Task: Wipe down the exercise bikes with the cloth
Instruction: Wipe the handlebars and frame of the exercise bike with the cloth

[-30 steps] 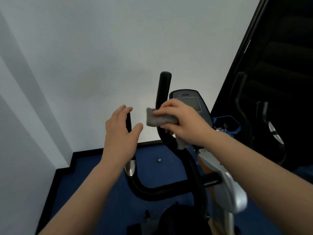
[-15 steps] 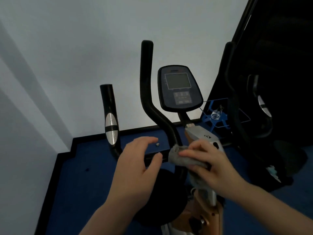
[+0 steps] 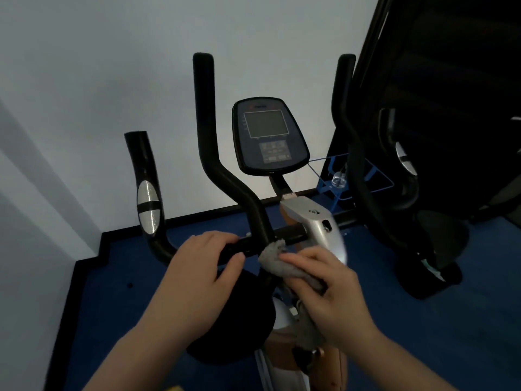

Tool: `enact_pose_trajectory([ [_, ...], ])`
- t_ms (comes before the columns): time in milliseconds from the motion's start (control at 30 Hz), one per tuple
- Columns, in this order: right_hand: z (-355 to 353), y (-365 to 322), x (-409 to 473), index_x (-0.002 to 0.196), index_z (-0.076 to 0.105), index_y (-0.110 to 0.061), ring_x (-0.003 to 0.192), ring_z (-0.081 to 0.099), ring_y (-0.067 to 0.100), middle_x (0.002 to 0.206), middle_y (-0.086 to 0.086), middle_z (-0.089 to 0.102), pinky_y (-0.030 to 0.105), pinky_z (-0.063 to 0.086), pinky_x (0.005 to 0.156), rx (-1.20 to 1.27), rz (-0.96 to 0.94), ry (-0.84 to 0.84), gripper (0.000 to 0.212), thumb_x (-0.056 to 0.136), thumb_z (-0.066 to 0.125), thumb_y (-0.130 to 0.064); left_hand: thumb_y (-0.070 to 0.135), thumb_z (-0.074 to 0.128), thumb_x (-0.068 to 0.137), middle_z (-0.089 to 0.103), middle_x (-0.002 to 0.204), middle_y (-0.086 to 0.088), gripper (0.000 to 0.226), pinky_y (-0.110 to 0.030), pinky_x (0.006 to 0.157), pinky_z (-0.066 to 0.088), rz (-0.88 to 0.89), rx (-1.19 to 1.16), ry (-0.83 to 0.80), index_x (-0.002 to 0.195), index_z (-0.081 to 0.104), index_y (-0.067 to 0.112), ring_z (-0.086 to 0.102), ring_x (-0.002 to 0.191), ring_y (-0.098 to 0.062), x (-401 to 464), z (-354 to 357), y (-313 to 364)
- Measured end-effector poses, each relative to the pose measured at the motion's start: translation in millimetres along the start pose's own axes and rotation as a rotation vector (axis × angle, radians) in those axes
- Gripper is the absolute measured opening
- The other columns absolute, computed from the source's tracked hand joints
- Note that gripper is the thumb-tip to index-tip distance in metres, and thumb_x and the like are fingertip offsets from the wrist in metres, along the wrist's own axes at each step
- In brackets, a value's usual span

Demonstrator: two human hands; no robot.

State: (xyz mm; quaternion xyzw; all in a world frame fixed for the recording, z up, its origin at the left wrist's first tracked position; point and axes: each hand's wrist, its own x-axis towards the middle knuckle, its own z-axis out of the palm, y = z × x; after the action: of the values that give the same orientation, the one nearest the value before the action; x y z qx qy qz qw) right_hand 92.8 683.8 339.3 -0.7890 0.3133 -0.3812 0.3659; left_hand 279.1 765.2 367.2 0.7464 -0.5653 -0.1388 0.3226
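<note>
**Wiping the handlebar crossbar, near bike**

In the corner by the white wall [image 3: 84, 80], blue floor [image 3: 112, 292]: the near exercise bike [image 3: 313, 221] fills the middle of the view. A second dark machine [image 3: 423, 193] stands just to its right, too dim to tell more.

Largest first: black handlebar [image 3: 214, 170] with two upright grips and a horizontal crossbar at the bottom. Display console [image 3: 267, 136] sits upright between the inner grips. Silver frame housing [image 3: 315, 218] below it.

My left hand [image 3: 203, 266] is curled over the crossbar, fingers on top, thumb under, steadying it. My right hand [image 3: 332, 289] has its fingers closed around the grey cloth [image 3: 279, 261], bunched end pressed against the foot of the centre upright where it meets the crossbar.

To do it well, I think: wrap the cloth around the tube, not just the top face. Work along the crossbar, then up each grip. Keep the left hand braced and shift it to clear unwiped spots. Go light on the console screen.

Containers: blue wire rack [image 3: 332, 187] behind the bike, against the wall. It holds what looks like a clear bottle [image 3: 338, 176]; can't tell what's in it.
</note>
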Motion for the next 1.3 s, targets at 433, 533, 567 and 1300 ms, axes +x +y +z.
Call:
enact_pose_trajectory([
  [433,-5.2,-7.6,47.0,0.118,0.065,-0.027,0.084,0.054,0.006,0.103,-0.010,0.057,0.026,0.052,0.072,-0.520,0.045,-0.076,0.030,0.091,0.056,-0.021,0.043,0.043,0.089,0.054,0.113,0.019,0.036,-0.022,0.094,0.036,0.017,0.022,0.001,0.121,0.054,0.031,0.044,0.108,0.001,1.8,1.8,-0.1],
  [533,-15.6,-5.9,70.1,0.100,0.071,-0.025,0.076,0.052,0.009,0.095,-0.008,0.056,0.027,0.050,0.067,-0.714,0.036,-0.109,0.020,0.087,0.058,-0.019,0.042,0.044,0.090,0.054,0.114,0.019,0.035,-0.022,0.093,0.036,0.021,0.035,0.007,0.121,0.054,0.031,0.045,0.108,0.000,2.1,2.0,-1.0],
  [567,-8.9,-8.4,76.3,0.096,0.073,-0.023,0.078,0.053,0.010,0.095,-0.007,0.056,0.027,0.050,0.070,-0.720,0.036,-0.087,0.020,0.087,0.057,-0.016,0.042,0.044,0.090,0.054,0.114,0.018,0.035,-0.023,0.093,0.036,0.018,0.036,0.012,0.121,0.055,0.030,0.045,0.108,-0.001,2.1,2.1,-1.2],
  [1300,-6.9,-6.6,80.2,0.096,0.075,-0.025,0.084,0.057,0.013,0.092,-0.008,0.056,0.023,0.044,0.073,-0.662,0.118,-0.084,0.022,0.086,0.058,-0.015,0.043,0.044,0.090,0.053,0.118,0.020,0.037,-0.018,0.090,0.030,-0.009,0.039,0.025,0.124,0.054,0.032,0.042,0.111,0.001,-0.4,3.7,-2.1],
])
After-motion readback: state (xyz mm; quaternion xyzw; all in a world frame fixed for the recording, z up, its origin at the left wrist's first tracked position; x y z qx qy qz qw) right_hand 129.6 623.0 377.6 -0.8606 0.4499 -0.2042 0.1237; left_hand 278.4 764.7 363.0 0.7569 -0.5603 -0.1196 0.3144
